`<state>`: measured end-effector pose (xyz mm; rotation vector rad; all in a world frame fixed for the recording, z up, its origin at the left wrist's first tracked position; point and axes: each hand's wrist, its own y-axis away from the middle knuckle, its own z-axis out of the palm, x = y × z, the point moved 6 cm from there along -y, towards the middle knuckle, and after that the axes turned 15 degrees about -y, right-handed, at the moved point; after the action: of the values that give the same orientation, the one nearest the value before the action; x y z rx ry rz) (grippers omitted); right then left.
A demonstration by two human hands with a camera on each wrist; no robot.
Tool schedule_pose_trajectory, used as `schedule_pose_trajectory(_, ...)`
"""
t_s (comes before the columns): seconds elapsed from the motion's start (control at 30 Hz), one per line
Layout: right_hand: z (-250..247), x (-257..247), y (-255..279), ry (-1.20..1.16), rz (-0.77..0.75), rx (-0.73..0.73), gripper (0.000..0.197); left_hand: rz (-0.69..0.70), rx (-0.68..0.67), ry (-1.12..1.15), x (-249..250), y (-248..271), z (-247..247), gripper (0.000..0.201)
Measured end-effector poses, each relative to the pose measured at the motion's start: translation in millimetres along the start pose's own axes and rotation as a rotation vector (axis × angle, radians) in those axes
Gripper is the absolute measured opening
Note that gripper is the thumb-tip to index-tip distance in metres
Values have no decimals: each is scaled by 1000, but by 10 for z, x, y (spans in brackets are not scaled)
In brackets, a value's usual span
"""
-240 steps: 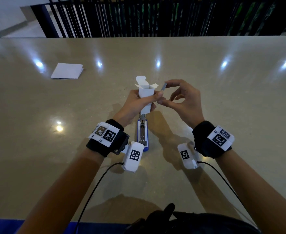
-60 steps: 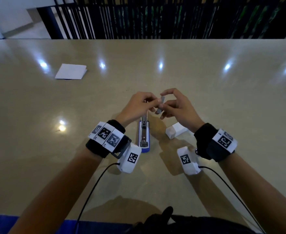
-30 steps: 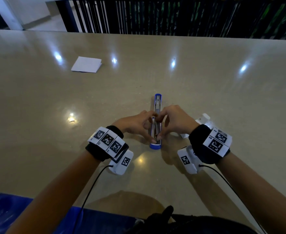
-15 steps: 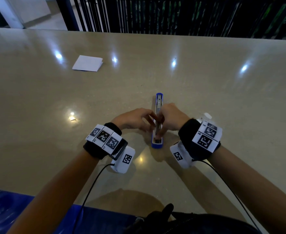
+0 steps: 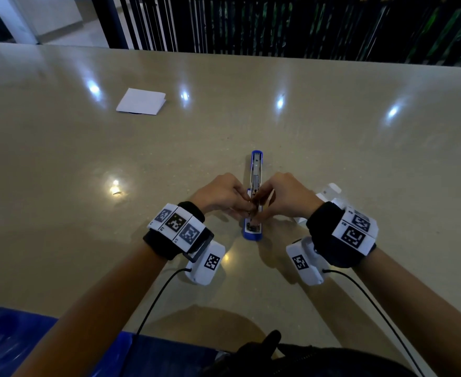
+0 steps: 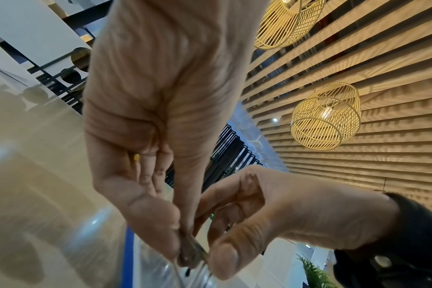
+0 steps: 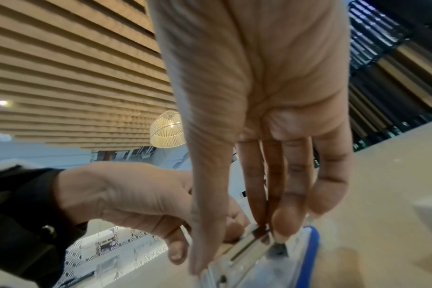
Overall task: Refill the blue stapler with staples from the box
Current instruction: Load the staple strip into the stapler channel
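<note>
The blue stapler (image 5: 256, 170) lies opened flat on the table, its metal magazine facing up. My left hand (image 5: 247, 206) and right hand (image 5: 259, 206) meet over its middle. A short metal staple strip (image 6: 192, 251) is pinched between my left thumb and forefinger, with the right thumb against it. In the right wrist view my right fingertips (image 7: 260, 226) press the strip down onto the magazine rail (image 7: 249, 245), thumb on the opposite side. The white staple box (image 5: 330, 190) lies on the table behind my right wrist, partly hidden.
A folded white paper (image 5: 141, 102) lies far left on the beige table (image 5: 359, 159). A dark slatted railing runs along the table's far edge. Wrist cables trail back toward my body.
Since two seconds ago both hands came down with the strip from above the stapler onto its magazine. The box, held eight seconds ago, now lies at the right. Over the last half second little moved.
</note>
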<state>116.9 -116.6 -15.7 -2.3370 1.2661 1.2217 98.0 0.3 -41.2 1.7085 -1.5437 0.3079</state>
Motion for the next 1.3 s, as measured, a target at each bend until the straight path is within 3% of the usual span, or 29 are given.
schedule_pose_trajectory(0.5, 18, 97, -45, -44, -2, 28, 37, -75, 65, -70, 7, -23, -7, 20)
schedule_pose_trajectory(0.7, 19, -21, -41, 103, -170, 53, 44, -58, 53, -4, 30, 4, -21, 19)
schedule_pose_trajectory(0.9, -18, -64, 6, 85, -247, 76, 47, -8, 68, -3, 62, 35, -86, 14)
schedule_pose_trajectory(1.3, -31, 28, -34, -34, -259, 69, 45, -70, -45, 107, -6, -18, -4, 16)
